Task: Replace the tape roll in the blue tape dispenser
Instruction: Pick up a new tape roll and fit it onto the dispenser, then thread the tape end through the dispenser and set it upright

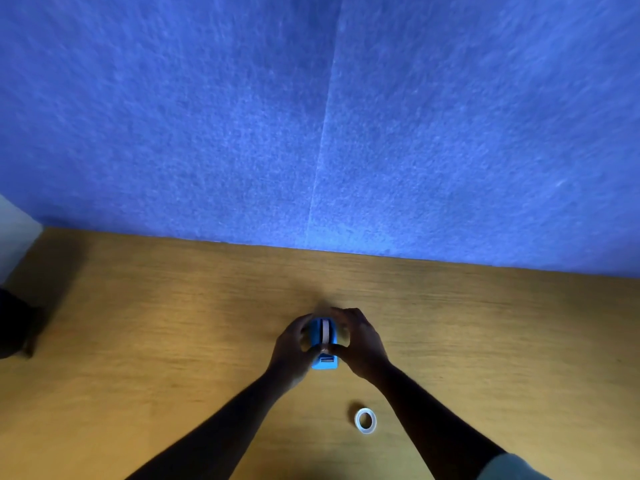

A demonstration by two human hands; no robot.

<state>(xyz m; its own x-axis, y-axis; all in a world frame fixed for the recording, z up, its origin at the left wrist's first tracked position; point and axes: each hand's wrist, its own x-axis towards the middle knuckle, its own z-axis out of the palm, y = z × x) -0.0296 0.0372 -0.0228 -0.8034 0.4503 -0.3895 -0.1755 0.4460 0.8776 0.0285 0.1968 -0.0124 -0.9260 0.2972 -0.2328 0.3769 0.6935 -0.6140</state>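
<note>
Dispenser (324,344) sides hidden by hands; frame blurred.

— Can you read any text or brand on the blue tape dispenser (324,342) at the centre of the frame?
— No. You'll find no legible lettering, number or label there, nor on the tape roll (365,420) at lower centre.

The blue tape dispenser (324,344) sits on the wooden worktop (173,323), long axis running toward the camera, cutter end nearest. A pale strip of tape roll (325,330) shows in the slot on top, between the blue sides. There's also a loose white tape ring (365,420) lying flat on the worktop, closer to the camera and a bit right, well apart from the dispenser.
</note>
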